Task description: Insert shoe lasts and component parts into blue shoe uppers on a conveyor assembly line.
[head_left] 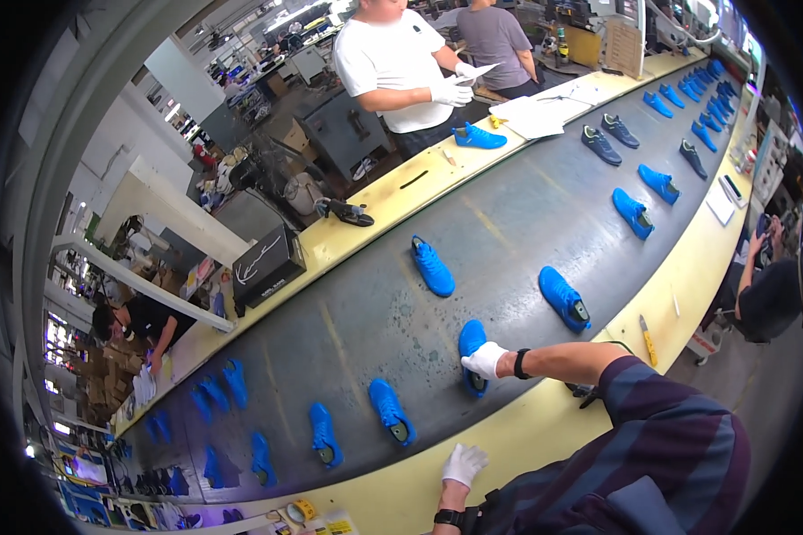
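Observation:
My right hand [484,361], in a white glove, is closed over the collar of a blue sneaker [473,337] on the dark conveyor belt [348,312]. Its fingertips are partly hidden against the shoe. My left hand [463,465], also gloved, is over the yellow near ledge [535,419] with fingers apart and nothing in it. A blue sneaker [391,412] lies left of my right hand, and another [564,299] lies to its right. Farther across the belt rests one more blue sneaker [432,267].
A yellow utility knife [648,341] lies on the near ledge at right; a tape roll [301,511] is at lower left. On the far ledge are a black shoe box [268,265], a black shoe [346,212] and papers [531,116]. A person in white [388,67] stands behind it.

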Demonstrator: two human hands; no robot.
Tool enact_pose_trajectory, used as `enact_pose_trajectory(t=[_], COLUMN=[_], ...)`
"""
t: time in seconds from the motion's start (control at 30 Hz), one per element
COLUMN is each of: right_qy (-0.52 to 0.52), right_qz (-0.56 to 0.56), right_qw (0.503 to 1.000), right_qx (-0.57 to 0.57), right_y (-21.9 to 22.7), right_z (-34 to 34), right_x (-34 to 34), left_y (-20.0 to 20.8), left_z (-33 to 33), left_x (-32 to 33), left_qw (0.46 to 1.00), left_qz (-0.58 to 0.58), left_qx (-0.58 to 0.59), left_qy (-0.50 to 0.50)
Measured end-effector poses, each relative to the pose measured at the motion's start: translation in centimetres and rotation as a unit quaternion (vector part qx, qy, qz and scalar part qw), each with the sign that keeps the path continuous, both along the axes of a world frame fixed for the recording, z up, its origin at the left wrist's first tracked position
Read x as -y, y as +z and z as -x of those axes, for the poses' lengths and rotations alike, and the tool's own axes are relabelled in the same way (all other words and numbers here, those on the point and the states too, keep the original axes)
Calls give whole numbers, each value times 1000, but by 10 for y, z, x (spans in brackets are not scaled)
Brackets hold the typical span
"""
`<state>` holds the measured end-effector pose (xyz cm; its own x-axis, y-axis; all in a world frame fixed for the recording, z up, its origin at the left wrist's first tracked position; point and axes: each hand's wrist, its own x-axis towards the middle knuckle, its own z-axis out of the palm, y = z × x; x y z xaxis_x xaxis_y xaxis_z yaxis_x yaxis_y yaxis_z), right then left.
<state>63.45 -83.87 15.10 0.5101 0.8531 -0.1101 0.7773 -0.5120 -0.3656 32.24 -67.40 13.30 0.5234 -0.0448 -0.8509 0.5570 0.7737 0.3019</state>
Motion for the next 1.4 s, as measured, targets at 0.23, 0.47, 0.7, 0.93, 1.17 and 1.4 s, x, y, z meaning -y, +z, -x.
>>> enact_pose_trajectory(t=[0.23,0.47,0.7,0.93,1.17,1.4], right_qy=[15,-8,32,142,177,200], right_qz=[-93,-80,34,140,197,166], right_qw=[995,992,988,965,934,948], right_qx=[-18,-98,-149,-169,-240,-181], right_y=[69,28,35,69,69,52], right_z=[66,184,176,148,145,145], right_x=[21,43,38,30,16,21], left_y=[39,6,10,31,14,34], left_z=[-50,-35,-29,-30,-22,-26], left_x=[44,69,78,89,81,85], left_qw=[805,560,556,581,575,598], left_qz=[-530,-657,-646,-624,-628,-591], left_qx=[121,69,78,94,93,76], left_qy=[-236,-500,-517,-514,-515,-536])
